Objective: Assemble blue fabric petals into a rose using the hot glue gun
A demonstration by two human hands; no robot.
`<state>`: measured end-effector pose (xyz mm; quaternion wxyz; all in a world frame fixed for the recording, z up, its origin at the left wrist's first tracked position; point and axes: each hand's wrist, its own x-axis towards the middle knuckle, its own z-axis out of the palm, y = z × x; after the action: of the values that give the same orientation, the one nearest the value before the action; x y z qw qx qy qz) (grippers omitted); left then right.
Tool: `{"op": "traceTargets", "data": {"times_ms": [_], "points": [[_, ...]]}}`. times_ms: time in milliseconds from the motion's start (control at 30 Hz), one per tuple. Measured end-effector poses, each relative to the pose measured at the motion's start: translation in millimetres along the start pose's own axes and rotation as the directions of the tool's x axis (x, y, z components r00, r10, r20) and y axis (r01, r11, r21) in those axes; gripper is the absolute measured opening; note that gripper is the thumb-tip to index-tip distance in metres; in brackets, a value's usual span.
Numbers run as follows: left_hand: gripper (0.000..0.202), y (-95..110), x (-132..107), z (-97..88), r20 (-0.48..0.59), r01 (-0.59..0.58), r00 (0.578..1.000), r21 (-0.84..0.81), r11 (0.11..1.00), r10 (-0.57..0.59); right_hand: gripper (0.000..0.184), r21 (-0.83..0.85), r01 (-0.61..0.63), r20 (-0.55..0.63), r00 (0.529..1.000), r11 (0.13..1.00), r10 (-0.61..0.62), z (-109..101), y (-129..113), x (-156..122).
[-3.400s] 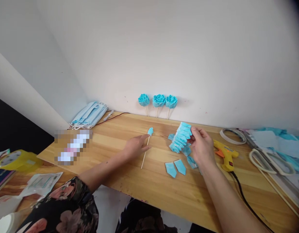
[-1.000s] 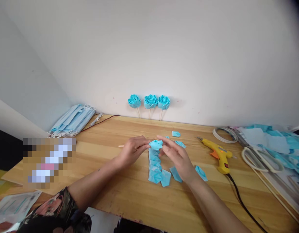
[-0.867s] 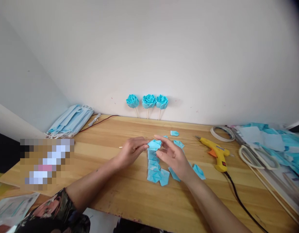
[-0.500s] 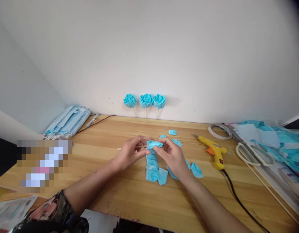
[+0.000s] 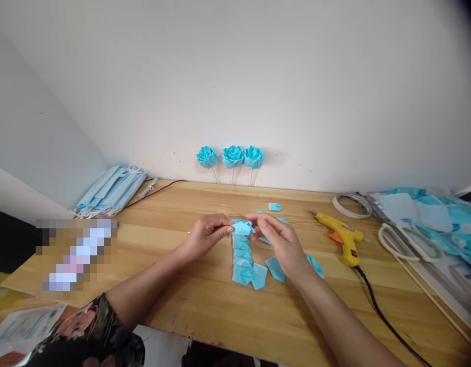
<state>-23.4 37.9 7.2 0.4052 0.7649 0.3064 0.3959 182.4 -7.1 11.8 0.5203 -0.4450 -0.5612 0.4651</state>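
My left hand (image 5: 207, 237) pinches the base of a blue fabric flower bud (image 5: 242, 228), its petals wrapped in a small roll. A bit of its thin stick shows left of the hand; the rest is hidden by the fingers. My right hand (image 5: 279, 239) is just right of the bud, fingers apart and apparently not gripping it. Below the bud, a row of overlapping folded blue petals (image 5: 242, 255) lies on the wooden table (image 5: 205, 306). Several loose petals, one (image 5: 259, 275) beside the row, lie around my right hand.
Three finished blue flowers on sticks (image 5: 233, 157) lean against the wall. A yellow glue gun (image 5: 342, 237) with a black cord lies at right, near white-handled scissors (image 5: 409, 242), a white coil (image 5: 352, 205) and blue fabric scraps (image 5: 426, 209). Stacked face masks (image 5: 111, 191) lie at back left.
My right hand has let go of the bud and drawn slightly right, its fingers spreading. My left hand still holds the bud, and the view has shifted slightly.
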Motion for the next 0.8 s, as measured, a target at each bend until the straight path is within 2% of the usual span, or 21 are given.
{"op": "traceTargets", "data": {"times_ms": [233, 433, 533, 633, 800], "points": [[0.041, -0.9, 0.1, -0.8, 0.049, 0.005, 0.999, -0.009, 1.000, -0.004, 0.029, -0.028, -0.013, -0.002, 1.000, 1.000, 0.013, 2.2, 1.3, 0.8], [0.047, -5.3, -6.0, 3.5, -0.002, 0.121, 0.993, -0.135, 0.983, -0.122, 0.029, -0.025, -0.018, -0.086, 0.996, 1.000, 0.016, 3.9, 1.4, 2.4], [0.042, -6.9, -6.2, 5.4, -0.012, 0.131, 0.991, -0.104, 0.986, -0.133, 0.031, -0.019, -0.027, -0.095, 0.995, 0.999, 0.025, 5.6, 0.8, 2.6], [0.034, -6.6, -3.6, 4.9, -0.030, 0.090, 0.995, -0.042, 0.995, -0.091, 0.032, 0.005, -0.058, -0.082, 0.995, 0.998, 0.059, 7.2, 1.2, 2.4], [0.038, -4.1, -0.6, 1.0, -0.027, 0.057, 0.998, 0.019, 0.998, -0.056, 0.034, 0.055, -0.108, -0.084, 0.990, 0.993, 0.112, 8.7, 2.5, 1.8]]}}
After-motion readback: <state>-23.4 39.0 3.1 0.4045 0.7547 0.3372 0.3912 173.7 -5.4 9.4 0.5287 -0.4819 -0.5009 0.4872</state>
